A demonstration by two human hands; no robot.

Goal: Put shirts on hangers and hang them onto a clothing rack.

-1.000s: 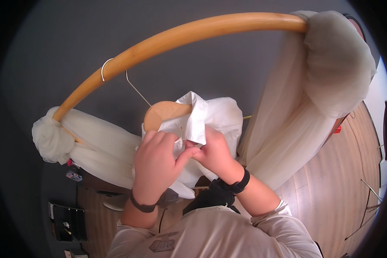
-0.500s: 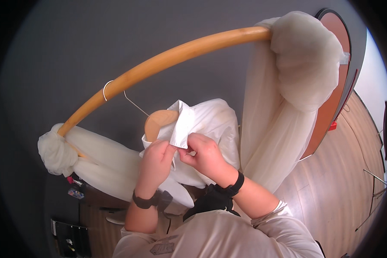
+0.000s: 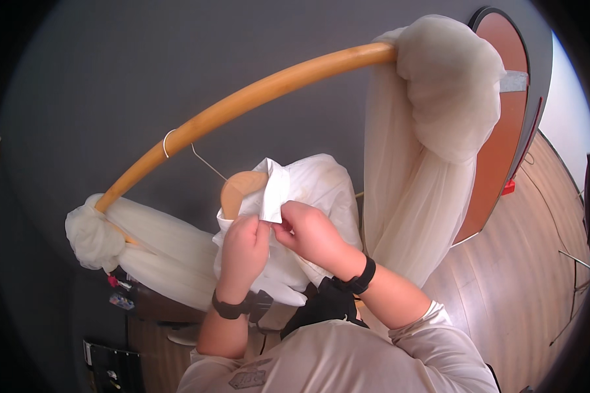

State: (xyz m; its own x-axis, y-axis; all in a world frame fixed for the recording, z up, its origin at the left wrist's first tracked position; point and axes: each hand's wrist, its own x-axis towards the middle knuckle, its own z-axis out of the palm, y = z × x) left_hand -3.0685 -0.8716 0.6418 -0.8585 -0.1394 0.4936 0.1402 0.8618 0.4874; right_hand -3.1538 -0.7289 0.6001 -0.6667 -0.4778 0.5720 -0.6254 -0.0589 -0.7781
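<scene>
A white collared shirt (image 3: 321,180) hangs on a wooden clothes hanger (image 3: 241,188), whose metal hook loops over a curved wooden rail. Both my hands are at the shirt's front, just below the collar (image 3: 276,190). My left hand (image 3: 244,247) is closed, its thumb and fingers pinching the shirt near the collar's edge. My right hand (image 3: 310,234) is closed too, pinching the cloth right beside the left one under the collar point. The fingertips almost meet, and whatever small part of the shirt front lies between them is hidden.
The curved wooden rail (image 3: 255,93) slants across, with sheer cream drapery (image 3: 449,92) knotted at its right end and more drapery (image 3: 95,232) at its left. An oval reddish-brown panel (image 3: 498,131) stands at the right above the wooden floor (image 3: 505,275). A dark wall lies behind.
The view has shifted slightly, so the rail and drapery sit a little differently. Both hands keep their pinch at the shirt collar, with only small finger movement.
</scene>
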